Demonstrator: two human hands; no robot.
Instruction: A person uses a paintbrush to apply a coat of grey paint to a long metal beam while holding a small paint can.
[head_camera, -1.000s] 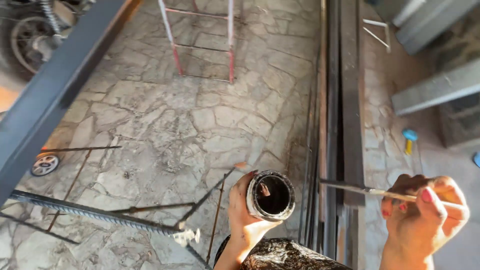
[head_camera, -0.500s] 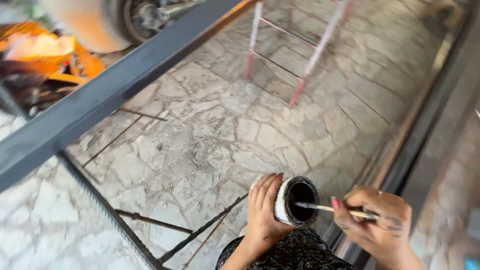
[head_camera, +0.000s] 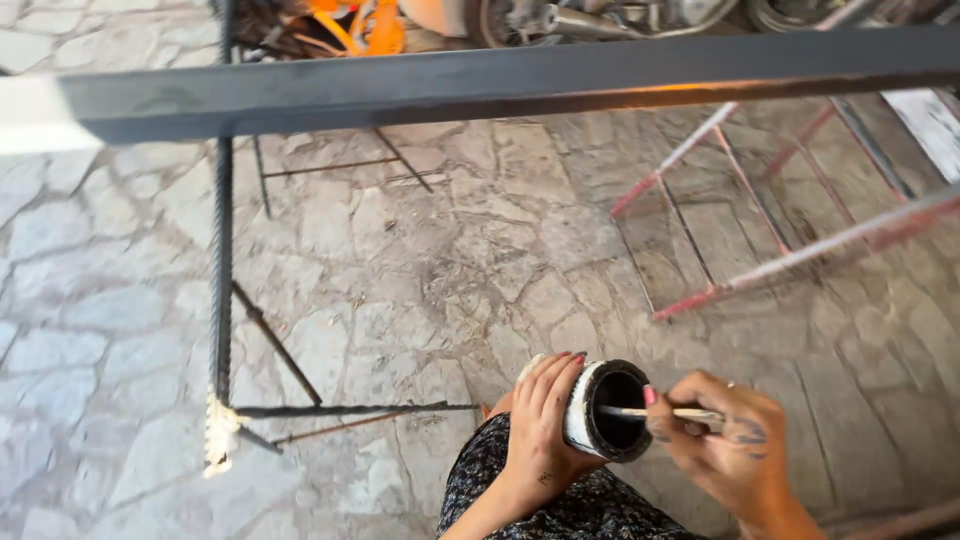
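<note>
My left hand (head_camera: 545, 425) grips the black-lined can (head_camera: 606, 410) while my right hand (head_camera: 725, 445) pinches a thin brush handle (head_camera: 660, 412) inside its mouth.

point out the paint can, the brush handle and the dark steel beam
paint can (head_camera: 582, 415): head view, on its white side wall beside the left hand's fingers
brush handle (head_camera: 685, 413): head view, on the pale shaft just before the right hand's grip
dark steel beam (head_camera: 500, 85): head view, on the middle of its flat face
</note>
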